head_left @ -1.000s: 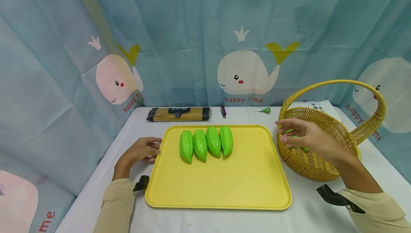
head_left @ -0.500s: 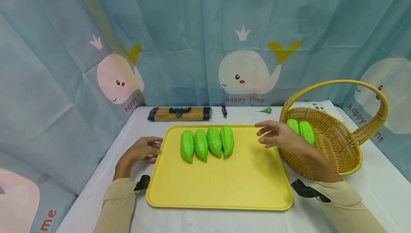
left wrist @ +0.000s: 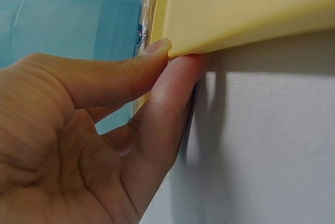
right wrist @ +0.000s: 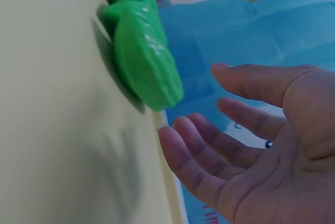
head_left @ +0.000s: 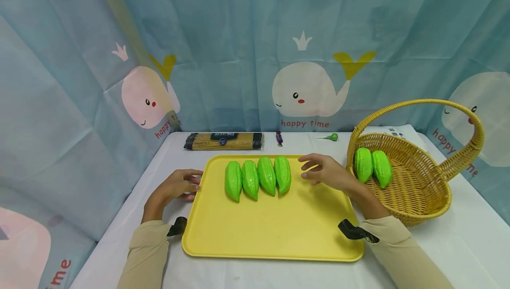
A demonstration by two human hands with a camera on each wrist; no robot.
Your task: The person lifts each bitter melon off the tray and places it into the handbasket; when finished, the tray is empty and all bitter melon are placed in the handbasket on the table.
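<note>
In the head view, a yellow tray (head_left: 271, 231) bears a row of several glossy, ridged green bitter melons (head_left: 250, 180) near its far side. At the tray's left side, my left hand (head_left: 177, 185) pinches the rim between thumb and fingers, as the left wrist view shows with the hand (left wrist: 104, 114) at the tray edge (left wrist: 220, 35). My right hand (head_left: 324, 171) hovers over the tray's right part with fingers relaxed and holding nothing. The nearest bitter melon (right wrist: 144, 56) lies just off its fingertips in the right wrist view.
To the right of the tray stands a wicker basket (head_left: 406, 191) with a tall handle and two bitter melons (head_left: 381, 168) inside. Along the back lie a spaghetti pack (head_left: 223, 141), a purple wrapped candy (head_left: 279, 138) and a thin pointed tool with a green handle (head_left: 334, 136).
My right hand has moved left from over the basket to above the tray, near the row of bitter melons, uncovering two bitter melons in the basket. The left hand stays at the rim.
</note>
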